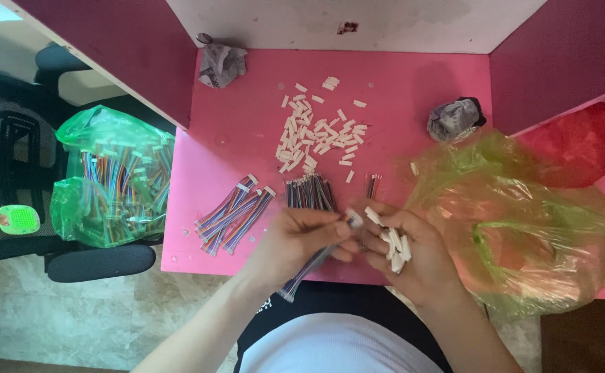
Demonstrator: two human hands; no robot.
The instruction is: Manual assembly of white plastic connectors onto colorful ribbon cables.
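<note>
Currently the left hand (pixel 301 238) is closed around a multicoloured ribbon cable (pixel 314 264), which runs diagonally from the fingers down toward the person's lap; a small white connector sits at its upper end, just beside the right hand (pixel 406 255). The right hand is cupped, palm up, around a cluster of white connector housings (pixel 393 247), with one housing pinched at the fingertips and meeting the cable end.

Layout on the pink counter (pixel 413 90):
- Loose white housings (pixel 316 131) – scattered in a pile at centre, well apart from both hands
- Finished cable bundle (pixel 234 214) – lying left of the hands, white connectors at the upper ends
- Dark-ended cable bundle (pixel 309 192) – just above the hands
- Yellow-green plastic bag (pixel 523 221) – spread open at the right edge, near the right hand
- Two crumpled paper wads (pixel 221 65) – at the rear corners

A green bag of cables (pixel 112 179) rests on a black chair to the left of the counter
</note>
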